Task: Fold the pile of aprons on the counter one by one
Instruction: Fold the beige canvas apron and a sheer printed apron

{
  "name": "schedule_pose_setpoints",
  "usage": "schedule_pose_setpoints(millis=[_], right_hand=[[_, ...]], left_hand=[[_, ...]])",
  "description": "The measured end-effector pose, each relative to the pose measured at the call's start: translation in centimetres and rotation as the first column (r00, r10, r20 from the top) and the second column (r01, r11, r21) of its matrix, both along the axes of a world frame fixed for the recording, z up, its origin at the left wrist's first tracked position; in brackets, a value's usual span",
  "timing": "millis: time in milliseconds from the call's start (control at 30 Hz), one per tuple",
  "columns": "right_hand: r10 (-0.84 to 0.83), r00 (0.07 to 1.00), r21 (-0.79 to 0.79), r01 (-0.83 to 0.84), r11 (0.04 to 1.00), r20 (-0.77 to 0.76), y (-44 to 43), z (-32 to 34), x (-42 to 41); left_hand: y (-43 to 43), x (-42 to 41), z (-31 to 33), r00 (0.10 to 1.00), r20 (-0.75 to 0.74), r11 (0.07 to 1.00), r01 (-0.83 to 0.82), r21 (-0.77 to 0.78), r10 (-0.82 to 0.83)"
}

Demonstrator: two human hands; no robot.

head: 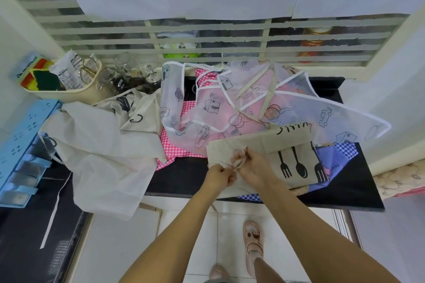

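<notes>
The beige apron with the fork-and-spoon print (292,151) lay partly folded at the near edge of the black counter (345,181), on top of a blue checked apron (335,156). Both hands were at its left end. The left hand (219,174) and the right hand (253,167) each pinched the pale tie strings (236,158), fingers curled round them, seemingly gathering or knotting them. From where I stood the risk looked plain: a hard tug on those strings could drag the folded panel askew or off the edge, since it sat so close to the drop, and the cloth beneath might slide with it. Just behind, a heap of see-through printed aprons (253,103) over a pink checked one (177,145) crowded the folding space, reaching the beige one's far edge. To the left a cream apron (103,145) sagged over the counter's edge, and beyond it stood glass jars (128,71) and a tub (76,94) of packets.
</notes>
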State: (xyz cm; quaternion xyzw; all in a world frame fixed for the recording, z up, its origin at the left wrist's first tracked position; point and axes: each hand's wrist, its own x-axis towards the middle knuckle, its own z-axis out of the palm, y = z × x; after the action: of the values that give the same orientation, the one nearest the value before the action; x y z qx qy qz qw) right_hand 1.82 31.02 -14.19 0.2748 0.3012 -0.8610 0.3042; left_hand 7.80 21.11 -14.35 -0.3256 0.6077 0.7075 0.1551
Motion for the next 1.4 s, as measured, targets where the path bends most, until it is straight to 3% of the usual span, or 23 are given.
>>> schedule_pose_setpoints(millis=[33,100,133,200,267,333,400,500,567,633,733,833,1033,1167,1267,1400], right_hand=[[-0.003,1.000,0.043,0.004,0.999,-0.006,0.2,-0.3,0.0],[0.105,0.989,0.304,-0.069,0.950,-0.102,0.8,-0.8,0.2],[0.214,0.962,0.489,-0.106,0.866,-0.171,1.1,-1.3,0.3],[0.462,0.844,0.808,-0.059,0.586,-0.273,1.7,-2.2,0.3],[0.637,0.715,0.926,0.041,0.375,-0.289,1.7,-2.8,0.2],[0.677,0.670,0.938,0.087,0.335,-0.304,1.4,-3.3,0.1],[0.706,0.642,0.948,0.109,0.300,-0.298,1.1,-3.9,0.1],[0.761,0.580,0.956,0.151,0.251,-0.291,1.5,-5.0,0.2],[0.796,0.504,0.942,0.188,0.277,-0.334,2.0,-5.0,0.5],[0.831,0.421,0.931,0.203,0.304,-0.363,2.2,-4.6,1.0],[0.843,0.417,0.938,0.214,0.271,-0.339,2.6,-4.8,1.5],[0.817,0.496,0.953,0.215,0.213,-0.294,3.3,-5.4,2.2],[0.789,0.549,0.945,0.305,0.120,-0.277,4.2,-6.1,3.4],[0.854,0.451,0.807,0.586,-0.066,-0.258,4.9,-7.6,4.7],[0.927,0.352,0.857,0.510,-0.076,-0.127,4.8,-8.0,6.0],[0.973,0.232,0.889,0.448,-0.093,-0.015,5.2,-7.9,7.1]], left_hand=[[-0.2,0.2,-0.2,1.000,0.012,0.998,0.013,-0.058,-0.012],[-0.7,0.5,-0.8,0.999,0.041,0.987,0.026,-0.159,-0.019],[-1.0,0.5,-1.1,0.999,0.052,0.984,0.016,-0.175,-0.007],[-1.2,0.7,-1.3,0.998,0.061,0.982,0.006,-0.190,0.006],[-1.1,0.7,-1.5,0.998,0.059,0.965,0.040,-0.260,-0.025],[-0.9,0.6,-1.8,0.994,0.055,0.896,0.113,-0.429,-0.099],[-0.6,0.6,-2.1,0.981,0.062,0.752,0.180,-0.634,-0.182],[0.2,1.3,-1.9,0.966,-0.059,0.599,0.107,-0.793,-0.252],[1.0,1.7,-1.6,0.903,-0.221,0.523,0.005,-0.852,-0.368],[1.2,1.6,-2.2,0.793,-0.281,0.425,-0.031,-0.905,-0.541],[0.9,1.0,-4.3,0.613,-0.089,0.229,0.153,-0.961,-0.785],[-0.3,0.4,-5.1,0.505,0.111,0.088,0.354,-0.931,-0.856],[-0.6,-0.5,-5.2,0.422,0.265,-0.048,0.459,-0.887,-0.867],[-0.3,-0.4,-5.5,0.449,0.253,-0.030,0.447,-0.894,-0.857],[-0.2,-0.3,-5.6,0.460,0.272,-0.036,0.458,-0.888,-0.845],[-0.2,-1.1,-4.0,0.418,0.433,-0.184,0.517,-0.836,-0.799]])
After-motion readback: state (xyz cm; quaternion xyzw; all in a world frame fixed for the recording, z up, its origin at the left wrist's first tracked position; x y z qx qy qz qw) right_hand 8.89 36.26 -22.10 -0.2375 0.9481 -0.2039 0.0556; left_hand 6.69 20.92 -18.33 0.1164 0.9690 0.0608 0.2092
